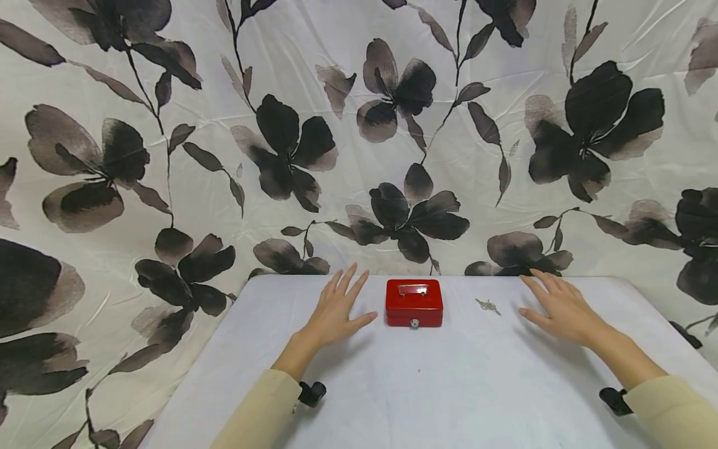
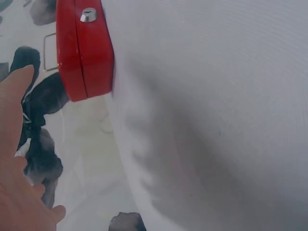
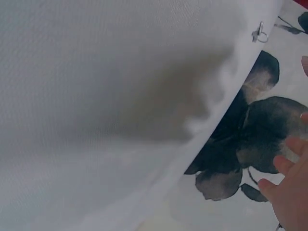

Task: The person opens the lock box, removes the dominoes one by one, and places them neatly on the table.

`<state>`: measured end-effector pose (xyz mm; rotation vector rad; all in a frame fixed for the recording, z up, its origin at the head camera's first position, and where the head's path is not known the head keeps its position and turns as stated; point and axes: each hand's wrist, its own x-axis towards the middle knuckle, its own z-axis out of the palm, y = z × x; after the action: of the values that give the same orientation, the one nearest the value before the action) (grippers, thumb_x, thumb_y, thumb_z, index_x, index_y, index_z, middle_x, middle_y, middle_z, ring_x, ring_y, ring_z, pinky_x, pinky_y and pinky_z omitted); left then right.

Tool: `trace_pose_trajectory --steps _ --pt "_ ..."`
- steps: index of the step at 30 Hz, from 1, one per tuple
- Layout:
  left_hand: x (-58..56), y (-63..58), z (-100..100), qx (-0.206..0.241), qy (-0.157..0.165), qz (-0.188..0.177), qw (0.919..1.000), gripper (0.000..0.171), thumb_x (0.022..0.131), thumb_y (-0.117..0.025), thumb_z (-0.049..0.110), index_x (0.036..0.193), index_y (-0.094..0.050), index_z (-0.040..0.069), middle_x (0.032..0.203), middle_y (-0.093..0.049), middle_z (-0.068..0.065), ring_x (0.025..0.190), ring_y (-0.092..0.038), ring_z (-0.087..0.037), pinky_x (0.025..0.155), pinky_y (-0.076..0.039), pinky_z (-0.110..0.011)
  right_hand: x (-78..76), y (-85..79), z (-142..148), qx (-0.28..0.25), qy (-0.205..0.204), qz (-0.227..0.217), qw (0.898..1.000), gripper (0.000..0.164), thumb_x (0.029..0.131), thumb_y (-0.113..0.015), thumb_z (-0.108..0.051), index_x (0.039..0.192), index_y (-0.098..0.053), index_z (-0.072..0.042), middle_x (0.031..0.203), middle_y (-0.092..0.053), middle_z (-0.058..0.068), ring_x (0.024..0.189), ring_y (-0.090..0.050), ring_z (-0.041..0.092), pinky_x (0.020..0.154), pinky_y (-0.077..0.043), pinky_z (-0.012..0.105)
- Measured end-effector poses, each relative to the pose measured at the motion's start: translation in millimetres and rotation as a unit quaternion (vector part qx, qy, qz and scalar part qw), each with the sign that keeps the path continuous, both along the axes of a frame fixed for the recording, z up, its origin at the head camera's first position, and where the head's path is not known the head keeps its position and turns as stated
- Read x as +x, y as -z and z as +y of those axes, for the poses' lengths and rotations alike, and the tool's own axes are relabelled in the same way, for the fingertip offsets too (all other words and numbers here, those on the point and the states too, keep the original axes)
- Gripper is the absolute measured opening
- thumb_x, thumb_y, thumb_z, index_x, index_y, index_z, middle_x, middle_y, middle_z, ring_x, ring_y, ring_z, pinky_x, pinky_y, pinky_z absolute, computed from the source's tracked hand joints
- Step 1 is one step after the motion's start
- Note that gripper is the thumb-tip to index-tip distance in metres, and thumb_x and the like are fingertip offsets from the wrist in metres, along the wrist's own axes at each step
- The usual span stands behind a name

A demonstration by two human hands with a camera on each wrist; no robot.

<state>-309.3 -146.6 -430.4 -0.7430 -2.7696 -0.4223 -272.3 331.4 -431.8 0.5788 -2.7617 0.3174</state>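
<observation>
Where the pale yellow sleeves (image 1: pixel 260 411) end, a black device (image 1: pixel 311 394) sits at the inward side of each wrist. Left hand (image 1: pixel 335 313): fingers spread, thumb out to the right, holding nothing. Right hand (image 1: pixel 566 312): fingers spread too, a little bent, thumb out to the left, holding nothing. Both cast soft shadows on the white table (image 1: pixel 421 399).

Red metal box (image 1: pixel 414 304) — just right of the left hand, beyond the tip of its thumb, a narrow gap between. Upright, lid down. Its front faces the person and carries a silver lock (image 1: pixel 414 323); a silver handle (image 1: pixel 412 289) is on top. From the left wrist, the lid seam shows as a dark line along its side.

Small metal keys (image 1: pixel 488 306) lie flat just left of the right hand's fingertips, between that hand and the box, touching neither. A ring shows with them from the right wrist; how many keys, cannot tell.

Tabletop is covered in plain white, faintly textured close up. It runs from below both hands to a far edge just past the box and keys. Beyond the fingertips, a pale cloth (image 1: pixel 336 31) fills the background — large black and grey-brown flowers on thin stems, light creases here and there.
</observation>
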Motion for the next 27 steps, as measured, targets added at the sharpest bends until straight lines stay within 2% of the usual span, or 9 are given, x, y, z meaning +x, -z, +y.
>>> trace_pose_trajectory --steps 8,14,20,27 --pt "-1.7 5.1 6.0 0.024 -0.01 -0.039 0.9989 0.09 0.093 -0.067 0.056 0.165 -0.02 0.028 0.171 -0.012 -0.004 0.154 -0.017 -0.04 0.116 -0.022 -0.069 -1.4 2.2 -7.9 -0.018 -0.001 -0.006 1.0 0.07 0.095 -0.072 -0.032 0.148 -0.043 0.003 0.151 -0.035 0.034 0.134 -0.034 0.059 0.099 -0.03 0.076" --pt "-2.0 7.7 9.5 0.056 -0.005 -0.052 0.997 0.092 0.09 -0.073 0.049 0.164 -0.023 0.025 0.17 -0.018 -0.006 0.152 -0.021 -0.039 0.113 -0.027 -0.07 -2.6 1.4 -13.5 -0.033 0.0 -0.033 0.999 0.071 0.096 -0.071 -0.031 0.15 -0.041 0.004 0.152 -0.034 0.033 0.134 -0.034 0.059 0.095 -0.033 0.078" --pt "-2.9 10.8 12.4 0.077 0.001 -0.064 0.995 0.094 0.09 -0.075 0.045 0.164 -0.02 0.027 0.168 -0.021 -0.009 0.15 -0.025 -0.037 0.112 -0.031 -0.069 -3.6 3.0 -17.1 -0.044 -0.001 -0.038 0.998 0.069 0.095 -0.072 -0.028 0.148 -0.042 0.005 0.149 -0.038 0.033 0.131 -0.037 0.059 0.096 -0.034 0.078" --pt "-5.1 13.7 15.6 0.11 0.001 -0.091 0.9898 0.1 0.086 -0.082 0.037 0.164 -0.022 0.022 0.167 -0.024 -0.011 0.143 -0.034 -0.036 0.105 -0.043 -0.062 -8.3 4.3 -23.2 -0.08 -0.002 -0.057 0.995 0.07 0.095 -0.073 -0.025 0.148 -0.041 0.007 0.144 -0.042 0.035 0.128 -0.041 0.059 0.098 -0.034 0.076"
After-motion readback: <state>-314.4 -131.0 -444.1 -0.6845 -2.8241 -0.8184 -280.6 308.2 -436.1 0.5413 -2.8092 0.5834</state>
